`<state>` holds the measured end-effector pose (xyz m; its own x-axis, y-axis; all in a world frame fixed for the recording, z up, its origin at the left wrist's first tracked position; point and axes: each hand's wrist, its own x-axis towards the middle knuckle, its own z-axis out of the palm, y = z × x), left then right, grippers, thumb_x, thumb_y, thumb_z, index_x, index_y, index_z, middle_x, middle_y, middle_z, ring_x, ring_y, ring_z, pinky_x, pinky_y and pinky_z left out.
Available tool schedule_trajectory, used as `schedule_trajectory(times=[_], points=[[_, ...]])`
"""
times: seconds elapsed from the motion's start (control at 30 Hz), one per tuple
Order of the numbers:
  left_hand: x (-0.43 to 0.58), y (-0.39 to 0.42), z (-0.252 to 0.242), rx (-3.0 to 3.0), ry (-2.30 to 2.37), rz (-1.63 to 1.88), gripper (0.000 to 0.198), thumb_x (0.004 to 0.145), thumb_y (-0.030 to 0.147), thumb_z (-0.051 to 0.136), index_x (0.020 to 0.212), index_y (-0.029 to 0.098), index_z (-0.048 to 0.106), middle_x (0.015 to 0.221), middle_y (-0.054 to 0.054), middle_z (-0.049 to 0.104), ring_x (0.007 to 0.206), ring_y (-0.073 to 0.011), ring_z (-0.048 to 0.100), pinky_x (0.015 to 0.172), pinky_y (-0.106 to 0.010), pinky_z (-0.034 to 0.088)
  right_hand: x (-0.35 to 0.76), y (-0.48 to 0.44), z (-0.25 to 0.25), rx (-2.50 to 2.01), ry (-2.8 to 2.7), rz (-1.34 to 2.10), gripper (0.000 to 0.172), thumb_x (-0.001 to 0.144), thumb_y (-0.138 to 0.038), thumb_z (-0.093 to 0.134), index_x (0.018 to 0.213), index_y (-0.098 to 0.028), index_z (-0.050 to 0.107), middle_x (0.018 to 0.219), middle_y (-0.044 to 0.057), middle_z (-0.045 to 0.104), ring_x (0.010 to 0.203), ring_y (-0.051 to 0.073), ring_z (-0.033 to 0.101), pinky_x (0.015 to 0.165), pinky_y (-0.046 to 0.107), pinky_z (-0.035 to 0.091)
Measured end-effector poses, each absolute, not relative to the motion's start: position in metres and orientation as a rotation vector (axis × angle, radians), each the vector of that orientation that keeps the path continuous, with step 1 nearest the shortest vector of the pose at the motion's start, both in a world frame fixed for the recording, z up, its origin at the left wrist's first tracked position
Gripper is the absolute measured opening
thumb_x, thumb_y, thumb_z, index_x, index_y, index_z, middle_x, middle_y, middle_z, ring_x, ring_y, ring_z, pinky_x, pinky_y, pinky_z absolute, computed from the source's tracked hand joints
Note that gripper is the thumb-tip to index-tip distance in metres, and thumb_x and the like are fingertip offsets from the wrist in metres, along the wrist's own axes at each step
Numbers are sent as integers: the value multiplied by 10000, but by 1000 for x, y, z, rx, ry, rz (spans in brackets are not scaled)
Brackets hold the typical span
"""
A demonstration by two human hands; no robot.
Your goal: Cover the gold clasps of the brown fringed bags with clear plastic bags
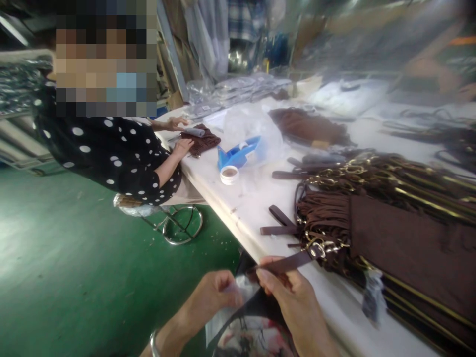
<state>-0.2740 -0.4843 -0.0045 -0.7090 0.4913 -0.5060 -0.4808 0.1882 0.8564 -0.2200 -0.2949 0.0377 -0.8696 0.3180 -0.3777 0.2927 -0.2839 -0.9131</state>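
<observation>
My right hand [297, 297] pinches the end of a brown leather strap [290, 262] just off the table's edge. The strap runs to gold-coloured clasps [322, 248] on a brown fringed bag [405, 243], which lies in a stack on the table. Beside it, my left hand [217, 295] is closed on a thin whitish, see-through piece of plastic [246, 286]. That piece reaches close to the strap's end; whether they touch I cannot tell. A small plastic-wrapped dark item [373, 297] hangs over the near side of the stack.
Along the white table [215, 198] are a white tub [229, 175], a blue holder [240, 152], a clear plastic bag [273, 124] and a brown heap [310, 126]. A person in a dotted top [107, 153] handles brown fringed material [203, 141] at left. A stool [182, 225] stands on the green floor.
</observation>
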Motion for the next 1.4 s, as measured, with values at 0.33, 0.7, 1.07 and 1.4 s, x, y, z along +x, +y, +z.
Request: schedule_trajectory(times=[0.33,0.7,1.07,1.4], points=[[-272,-481,10,-54,1464,1641,414,623,384,873,805,97,638,732,-109,727,550,-137,582,514,-214,388,-215,-287,27,-775,-1965,2307,336,695,-409,787,921,-176,704,714,0,680,660,155,570,593,237,425],[-267,-474,12,-12,1431,1617,382,616,355,880,788,88,669,703,-69,688,559,-132,556,538,-223,396,-212,-287,22,-762,-1947,2359,317,712,-391,778,931,-179,687,700,-25,655,660,137,553,601,221,414],[-264,-463,8,7,1543,1684,400,682,415,833,799,114,598,707,-71,682,532,-105,518,484,-194,334,-204,-277,26,-799,-2040,2265,389,741,-491,736,968,-181,678,739,8,685,718,184,608,642,247,473],[-253,-443,-1,35,1493,1745,460,683,502,817,829,105,638,677,-56,654,535,-105,503,497,-205,329,-197,-279,27,-941,-1940,2398,451,744,-581,715,902,-158,724,677,11,640,600,145,551,537,230,438]])
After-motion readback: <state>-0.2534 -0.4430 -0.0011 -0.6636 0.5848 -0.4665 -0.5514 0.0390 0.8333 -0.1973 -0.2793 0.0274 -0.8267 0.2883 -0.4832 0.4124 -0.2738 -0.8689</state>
